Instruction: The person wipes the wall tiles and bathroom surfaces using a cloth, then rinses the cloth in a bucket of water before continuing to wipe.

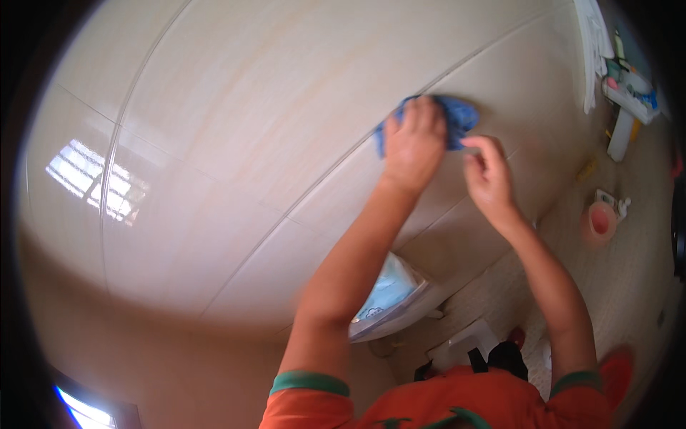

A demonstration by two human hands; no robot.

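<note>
My left hand [416, 146] lies flat over a crumpled blue cloth [457, 118] and presses it against the glossy cream tiled wall [236, 143]. Its fingers point up the wall, and the palm covers much of the cloth. Just to the right is my right hand [491, 179], with its fingers loosely curled and a gap between thumb and forefinger. One fingertip comes up to the cloth's lower right edge; whether it touches cannot be made out. Nothing shows inside the right hand.
Below my left forearm stands a clear plastic container [389, 314] with a light-blue package [386, 289] in it. A white washbasin [629, 100] with small items is at far right, near a pink bucket [600, 218]. White cloths [592, 50] hang beside the basin. A red bucket-like object [616, 375] is at lower right.
</note>
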